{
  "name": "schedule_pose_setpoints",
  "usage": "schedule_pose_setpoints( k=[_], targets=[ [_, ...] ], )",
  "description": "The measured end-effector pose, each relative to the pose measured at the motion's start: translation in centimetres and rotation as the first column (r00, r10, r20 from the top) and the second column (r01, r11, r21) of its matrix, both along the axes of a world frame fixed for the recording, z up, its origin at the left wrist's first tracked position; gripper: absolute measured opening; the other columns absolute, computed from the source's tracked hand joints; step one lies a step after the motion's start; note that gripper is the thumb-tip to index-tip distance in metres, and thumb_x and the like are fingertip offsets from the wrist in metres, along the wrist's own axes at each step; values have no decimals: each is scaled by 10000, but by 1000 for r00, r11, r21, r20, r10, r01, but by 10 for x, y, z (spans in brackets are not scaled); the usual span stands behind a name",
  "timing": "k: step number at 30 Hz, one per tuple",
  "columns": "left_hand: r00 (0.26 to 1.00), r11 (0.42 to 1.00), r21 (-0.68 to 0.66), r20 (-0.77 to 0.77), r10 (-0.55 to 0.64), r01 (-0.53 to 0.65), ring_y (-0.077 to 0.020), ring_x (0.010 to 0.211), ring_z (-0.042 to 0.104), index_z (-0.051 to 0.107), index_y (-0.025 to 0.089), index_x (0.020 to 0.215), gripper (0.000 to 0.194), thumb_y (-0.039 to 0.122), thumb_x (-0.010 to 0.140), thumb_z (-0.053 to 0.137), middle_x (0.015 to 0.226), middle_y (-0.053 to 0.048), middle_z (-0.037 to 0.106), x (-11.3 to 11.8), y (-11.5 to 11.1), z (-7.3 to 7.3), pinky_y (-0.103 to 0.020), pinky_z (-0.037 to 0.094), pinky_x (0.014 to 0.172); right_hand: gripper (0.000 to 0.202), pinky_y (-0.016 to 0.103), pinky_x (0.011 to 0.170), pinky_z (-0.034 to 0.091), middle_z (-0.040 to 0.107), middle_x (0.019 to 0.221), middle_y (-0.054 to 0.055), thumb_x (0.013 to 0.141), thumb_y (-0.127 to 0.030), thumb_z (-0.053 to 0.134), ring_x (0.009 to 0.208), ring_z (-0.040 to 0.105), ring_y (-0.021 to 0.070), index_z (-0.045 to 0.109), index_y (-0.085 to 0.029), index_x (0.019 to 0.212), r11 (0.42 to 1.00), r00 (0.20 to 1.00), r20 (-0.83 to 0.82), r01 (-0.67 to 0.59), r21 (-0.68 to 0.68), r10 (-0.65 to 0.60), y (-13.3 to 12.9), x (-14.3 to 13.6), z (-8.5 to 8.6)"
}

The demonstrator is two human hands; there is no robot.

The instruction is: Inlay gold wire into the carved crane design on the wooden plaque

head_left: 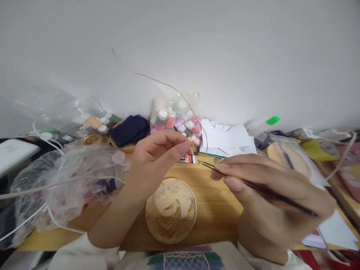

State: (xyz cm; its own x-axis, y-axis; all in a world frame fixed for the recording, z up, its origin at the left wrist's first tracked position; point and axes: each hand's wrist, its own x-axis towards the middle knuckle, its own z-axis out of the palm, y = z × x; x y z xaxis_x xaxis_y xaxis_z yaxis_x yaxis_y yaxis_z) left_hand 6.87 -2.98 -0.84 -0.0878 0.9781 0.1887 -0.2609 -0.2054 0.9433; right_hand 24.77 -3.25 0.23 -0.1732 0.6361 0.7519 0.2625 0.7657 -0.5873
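Observation:
Pinched between my right hand's [270, 187] thumb and fingers are slim black tweezers [270, 191], their tips pointing left over the table. A tiny golden bit shows at the tips. A long thin gold wire [165, 84] curves from the upper left down to near those tips; where its lower end is held cannot be made out. My left hand [160, 157] is raised beside the tips, thumb and fingertips pressed together; what lies between them is too small to tell. Below both hands lies a round wooden disc [172, 195] with a golden crane design.
Behind the hands are a clear bag [176, 116] of small jars, white paper sheets [227, 137] and a dark blue cloth [131, 130]. Crumpled plastic [75, 187] and white cables crowd the left. At right are a wood disc in a plastic bag [292, 157] and yellow tape [320, 150].

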Motion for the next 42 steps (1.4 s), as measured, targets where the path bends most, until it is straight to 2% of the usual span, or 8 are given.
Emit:
schedule_pose_setpoints(
  k=[4, 7, 11, 16, 25, 33, 37, 42],
  targets=[
    [978, 985, 161, -204, -33, 67, -162, 771, 609, 755, 262, 809, 110, 283, 879, 673, 793, 1, 697, -6, -5, 8, -297, 477, 705, 283, 290, 691, 622, 779, 846, -9, 763, -90, 748, 729, 721, 154, 760, -239, 1004, 997, 997, -22, -70, -25, 70, -1, 0, 4],
    [962, 970, 208, -263, -67, 125, -170, 795, 614, 760, 277, 868, 110, 261, 894, 654, 828, -10, 709, -9, -5, 10, -305, 481, 725, 312, 271, 695, 611, 778, 857, -9, 759, -56, 741, 742, 717, 140, 756, -222, 1023, 994, 993, -59, -102, -30, 100, 0, -1, 6],
    [962, 967, 196, -247, -114, 164, -209, 811, 623, 769, 302, 914, 89, 307, 859, 699, 857, -33, 718, -9, -4, 6, -342, 493, 745, 281, 281, 651, 604, 776, 833, -6, 767, -74, 740, 723, 717, 148, 764, -237, 994, 993, 987, -132, -99, -65, 90, 1, -5, 5],
    [957, 944, 211, -190, -217, 255, -205, 836, 650, 741, 326, 1076, 253, 255, 834, 728, 918, -34, 722, -6, -6, -2, -336, 512, 780, 194, 293, 633, 604, 778, 823, 6, 798, -123, 727, 724, 722, 166, 775, -261, 926, 985, 973, -215, -114, -129, 85, 4, -10, 0],
    [962, 947, 198, -151, -227, 254, -210, 812, 648, 773, 323, 976, 151, 272, 846, 715, 885, -40, 736, -6, -2, 3, -357, 537, 729, 152, 272, 568, 586, 766, 800, 13, 829, -154, 702, 589, 678, 127, 773, -233, 937, 927, 918, -339, -293, -233, 205, 8, -9, -5],
    [967, 954, 173, -115, -229, 247, -178, 703, 615, 788, 300, 915, 126, 249, 805, 752, 789, -39, 713, -7, -3, 6, -318, 508, 647, 131, 270, 541, 575, 752, 733, 3, 850, -208, 691, 591, 682, 139, 770, -251, 946, 943, 931, -277, -289, -166, 237, 11, -8, -5],
    [958, 946, 161, -113, -264, 280, -165, 686, 606, 793, 269, 903, 121, 227, 796, 753, 746, -40, 695, -9, -5, 7, -289, 481, 616, 112, 289, 566, 591, 753, 727, 7, 835, -223, 709, 629, 702, 158, 774, -254, 920, 950, 957, -205, -246, -191, 207, 8, -5, 2],
    [957, 948, 149, -111, -268, 282, -195, 731, 647, 796, 262, 894, 113, 226, 791, 765, 787, -61, 729, -10, -7, 8, -306, 476, 630, 143, 317, 613, 608, 748, 701, 4, 821, -190, 716, 676, 714, 179, 774, -264, 930, 927, 956, -156, -281, -248, 248, 6, 0, 12]
  ],
)
